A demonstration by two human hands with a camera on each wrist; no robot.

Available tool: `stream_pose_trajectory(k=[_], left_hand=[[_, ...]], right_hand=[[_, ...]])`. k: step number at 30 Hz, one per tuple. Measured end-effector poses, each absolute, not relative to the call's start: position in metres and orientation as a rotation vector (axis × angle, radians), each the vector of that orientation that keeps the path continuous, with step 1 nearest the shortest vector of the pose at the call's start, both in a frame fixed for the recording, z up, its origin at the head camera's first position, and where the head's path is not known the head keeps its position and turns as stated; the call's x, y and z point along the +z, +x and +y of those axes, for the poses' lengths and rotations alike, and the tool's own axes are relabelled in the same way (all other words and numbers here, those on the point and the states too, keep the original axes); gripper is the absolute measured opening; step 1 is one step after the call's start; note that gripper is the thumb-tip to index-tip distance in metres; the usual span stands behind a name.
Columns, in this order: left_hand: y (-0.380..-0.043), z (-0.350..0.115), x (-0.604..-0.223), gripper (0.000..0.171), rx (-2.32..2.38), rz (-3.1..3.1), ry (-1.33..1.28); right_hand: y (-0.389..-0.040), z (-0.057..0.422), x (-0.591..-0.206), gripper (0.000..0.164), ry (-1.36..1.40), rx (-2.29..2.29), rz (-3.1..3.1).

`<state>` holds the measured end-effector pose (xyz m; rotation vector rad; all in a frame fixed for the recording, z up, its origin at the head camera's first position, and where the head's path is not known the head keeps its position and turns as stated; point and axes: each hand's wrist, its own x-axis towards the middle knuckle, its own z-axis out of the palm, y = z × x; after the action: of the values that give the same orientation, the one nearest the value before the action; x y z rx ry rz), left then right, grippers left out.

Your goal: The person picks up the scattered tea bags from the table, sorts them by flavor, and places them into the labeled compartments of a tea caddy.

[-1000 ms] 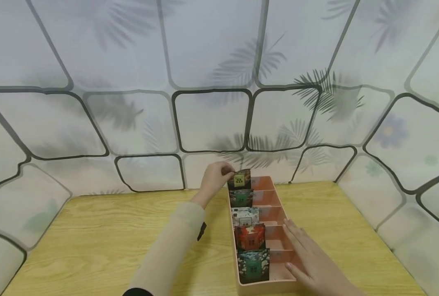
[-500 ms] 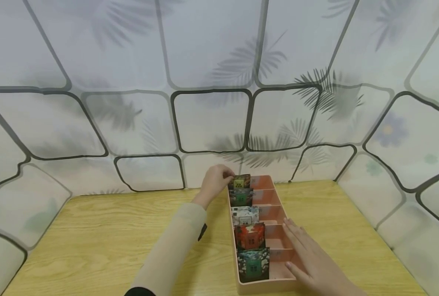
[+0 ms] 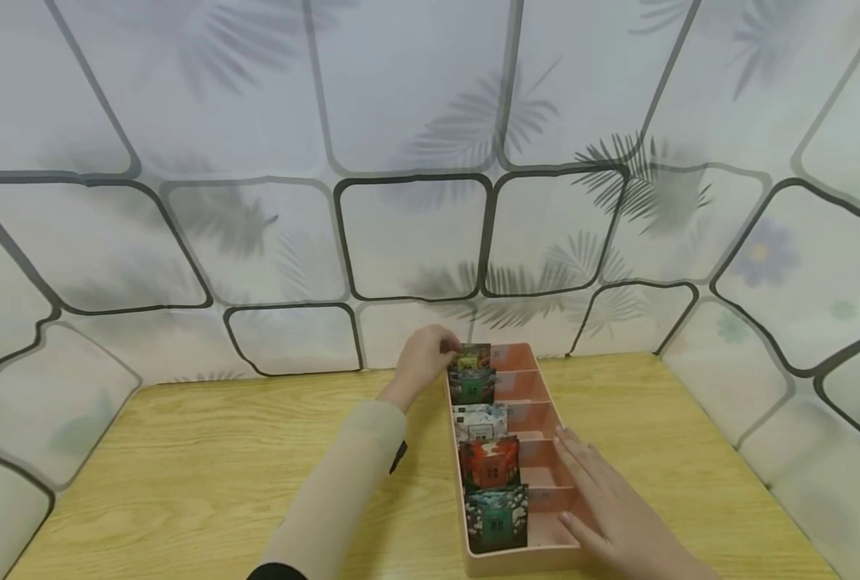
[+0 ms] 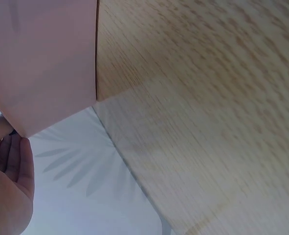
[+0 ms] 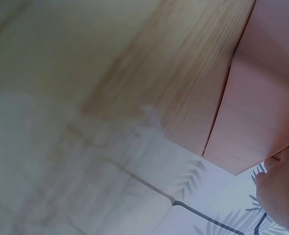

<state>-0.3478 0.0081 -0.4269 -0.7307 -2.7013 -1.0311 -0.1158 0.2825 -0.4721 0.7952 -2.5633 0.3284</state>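
A long pink divided box [image 3: 524,561] stands on the table with a row of compartments running away from me. At its far left corner my left hand [image 3: 421,362] pinches the edge of a dark sachet with a yellow-green label [image 3: 475,354], which sits low in the farthest compartment. The left wrist view shows the thumb and fingers [image 4: 26,161] at the box's corner, a dark bit between them. With straight fingers, my right hand [image 3: 611,507] rests along the box's right rim. Most of that hand is out of the right wrist view.
Nearer compartments hold, on their left side, a dark green sachet [image 3: 473,387], a white sachet [image 3: 482,422], a red sachet [image 3: 491,465] and a black-and-green sachet [image 3: 498,519]. Patterned cloth [image 3: 415,234] rises behind the wooden table [image 3: 241,451].
The sachet in my left hand has gone down from above the rim into the farthest compartment, the hand sinking slightly with it. My right hand has stayed in place.
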Motion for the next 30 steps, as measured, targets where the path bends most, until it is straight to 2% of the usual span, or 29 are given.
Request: stream_pose_trajectory(k=[30], left_hand=[[-0.343,0.000,-0.416,0.012,-0.921,-2.711,-0.815]], right_hand=[[-0.114,0.280,-0.479,0.093,0.769,0.233,-2.560]])
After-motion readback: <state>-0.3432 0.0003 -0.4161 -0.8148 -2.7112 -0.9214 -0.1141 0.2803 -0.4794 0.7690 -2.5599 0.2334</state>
